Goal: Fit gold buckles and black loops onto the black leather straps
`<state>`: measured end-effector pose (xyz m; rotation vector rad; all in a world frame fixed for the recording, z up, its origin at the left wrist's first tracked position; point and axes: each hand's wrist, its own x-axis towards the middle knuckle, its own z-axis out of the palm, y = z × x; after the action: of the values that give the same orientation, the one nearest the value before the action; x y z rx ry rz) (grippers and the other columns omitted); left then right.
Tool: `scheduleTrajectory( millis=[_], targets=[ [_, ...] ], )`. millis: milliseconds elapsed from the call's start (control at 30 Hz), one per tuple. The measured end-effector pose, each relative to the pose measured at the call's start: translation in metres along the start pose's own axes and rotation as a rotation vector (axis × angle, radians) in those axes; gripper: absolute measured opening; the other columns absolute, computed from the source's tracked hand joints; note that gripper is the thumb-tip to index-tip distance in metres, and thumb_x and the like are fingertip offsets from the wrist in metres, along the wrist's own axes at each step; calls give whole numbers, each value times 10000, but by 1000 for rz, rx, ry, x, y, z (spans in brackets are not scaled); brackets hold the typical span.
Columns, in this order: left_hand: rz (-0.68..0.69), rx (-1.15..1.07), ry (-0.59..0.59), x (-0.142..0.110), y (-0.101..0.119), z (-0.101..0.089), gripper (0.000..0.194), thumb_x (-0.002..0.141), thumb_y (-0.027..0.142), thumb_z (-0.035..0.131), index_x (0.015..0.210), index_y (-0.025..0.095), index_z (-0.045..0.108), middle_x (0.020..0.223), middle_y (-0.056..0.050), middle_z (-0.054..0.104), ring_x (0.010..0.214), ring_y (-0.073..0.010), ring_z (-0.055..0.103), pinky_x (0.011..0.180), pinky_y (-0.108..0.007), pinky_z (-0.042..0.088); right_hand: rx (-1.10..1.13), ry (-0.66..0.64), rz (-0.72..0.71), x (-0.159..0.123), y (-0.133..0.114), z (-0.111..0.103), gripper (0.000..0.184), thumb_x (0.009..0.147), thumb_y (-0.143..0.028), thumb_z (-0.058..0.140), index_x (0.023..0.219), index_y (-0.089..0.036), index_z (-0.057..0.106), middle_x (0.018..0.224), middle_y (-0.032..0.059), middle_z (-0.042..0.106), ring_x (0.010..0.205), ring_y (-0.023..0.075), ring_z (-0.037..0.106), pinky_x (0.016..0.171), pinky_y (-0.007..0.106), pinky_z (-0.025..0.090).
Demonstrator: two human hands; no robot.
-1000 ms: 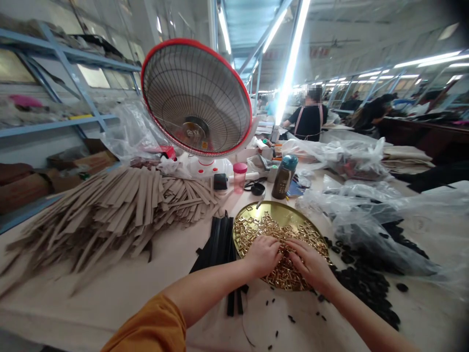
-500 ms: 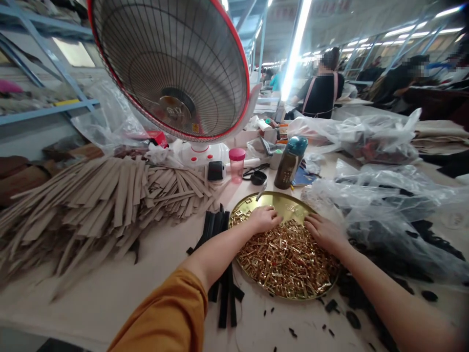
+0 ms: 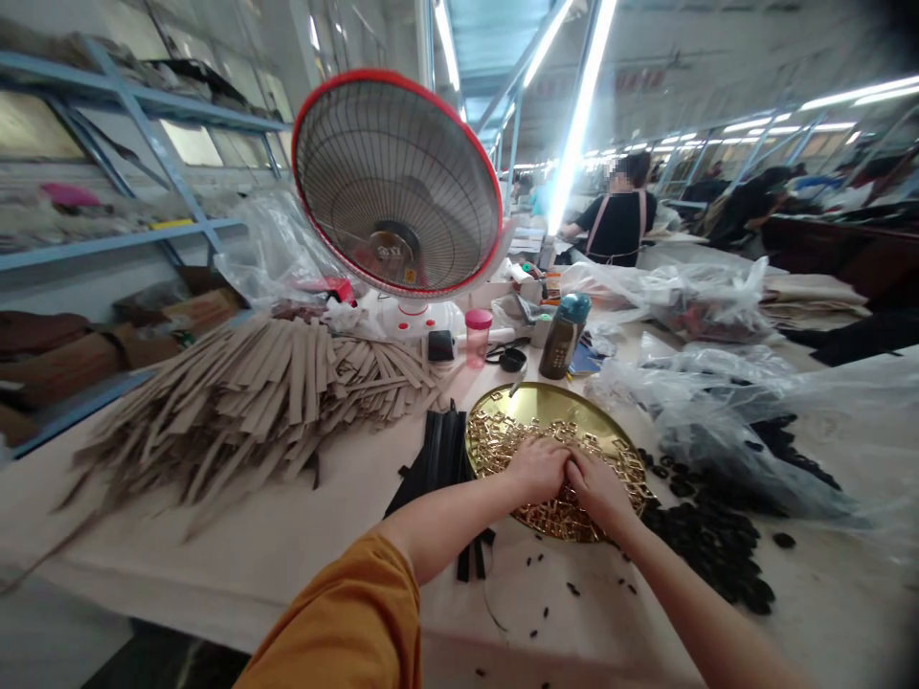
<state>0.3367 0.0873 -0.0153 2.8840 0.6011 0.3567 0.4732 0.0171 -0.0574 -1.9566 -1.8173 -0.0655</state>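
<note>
A round gold tray [image 3: 546, 397] holds a heap of shiny gold square metal buckles [image 3: 495, 435]. Over the middle of the heap, my left hand [image 3: 540, 469] is closed, its fingers curled in against my right hand [image 3: 597, 486]. The right hand is closed too, and its fingertips touch those of the left. What is pinched between them, if anything, is hidden by the fingers. Black strips [image 3: 443, 450] lie just left of the tray. To its right is a pile of small black oval pieces [image 3: 718, 545].
A large pile of beige strips [image 3: 265, 383] covers the left of the table. Behind the tray stand a red-rimmed fan heater [image 3: 398, 182], a pink-lidded jar [image 3: 478, 340] and a dark bottle [image 3: 564, 337]. Plastic bags [image 3: 689, 402] lie on the right. A person [image 3: 621, 215] is further back.
Both hands have come from opposite sides of the tray to meet over its middle, nearer to me. The buckles look more spread out. The camera view has shifted, so the fan heater appears smaller.
</note>
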Motion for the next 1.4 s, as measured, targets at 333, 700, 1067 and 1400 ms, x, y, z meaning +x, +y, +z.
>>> scheduleTrajectory(
  millis=[333,700,1067,1400],
  targets=[
    [201,75,70,-46,-19,-23,361,898,378,357,1191,228,504,1356,-23,446,1232,-168,402,1075,-342,242,-38,81,-136,-52,-12,-12,437,886,-376,384,1232,-138,506,1270,134,522,1189,262,455,1004,433,363],
    [-372,33,-68,51,-136,-6,345,870,379,390,1023,165,613,1199,-96,549,1122,-223,484,962,-339,363,-61,4,334,-57,48,-30,536,914,-437,234,1171,-70,528,1271,184,501,1198,275,451,1004,415,366],
    [-577,0,-17,7,-94,-10,469,892,458,281,906,191,667,1030,-64,642,980,-199,569,864,-309,410,-117,45,349,-67,7,0,630,898,-482,211,1157,1,522,1202,260,535,1168,347,465,955,463,381],
    [-375,-132,-12,-9,-24,-9,477,936,365,198,1008,162,623,1072,-91,634,1036,-203,550,915,-338,407,-1,164,307,-43,-50,-1,521,898,-408,298,1189,-27,503,1243,261,506,1180,339,451,948,514,370]
  ],
)
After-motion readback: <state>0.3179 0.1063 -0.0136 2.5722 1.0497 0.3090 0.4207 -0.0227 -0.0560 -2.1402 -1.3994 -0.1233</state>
